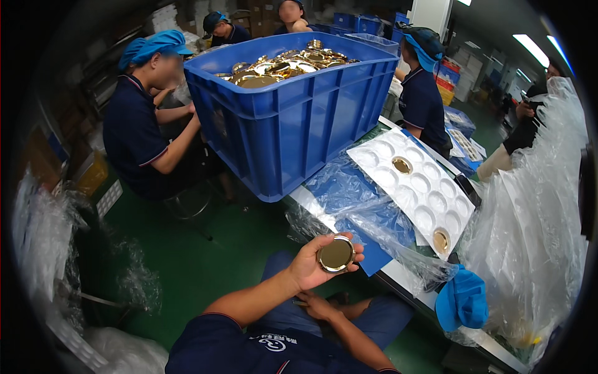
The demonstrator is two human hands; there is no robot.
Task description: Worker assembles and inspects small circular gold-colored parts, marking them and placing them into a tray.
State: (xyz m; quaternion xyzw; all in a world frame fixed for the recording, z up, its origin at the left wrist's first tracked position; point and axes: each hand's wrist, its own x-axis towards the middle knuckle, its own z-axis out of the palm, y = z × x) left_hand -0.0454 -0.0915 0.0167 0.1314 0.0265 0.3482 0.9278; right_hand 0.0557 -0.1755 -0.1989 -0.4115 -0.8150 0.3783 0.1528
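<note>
A round, shiny gold-rimmed piece with a mirror-like face, like a cosmetic compact, rests in my left hand. The fingers curl around its far edge, and its face is turned up. My right hand is low over my lap, just under the left wrist. Its fingers are drawn together and partly hidden, so whatever they hold cannot be made out. Ahead stands a large blue bin heaped with gold round pieces. To its right, a white tray with round pockets carries gold pieces in two of them.
Clear plastic film and a blue sheet lie on the table beside the tray. A blue cap hangs at the table edge. Plastic bags pile up at right. Co-workers sit at left and beyond the bin.
</note>
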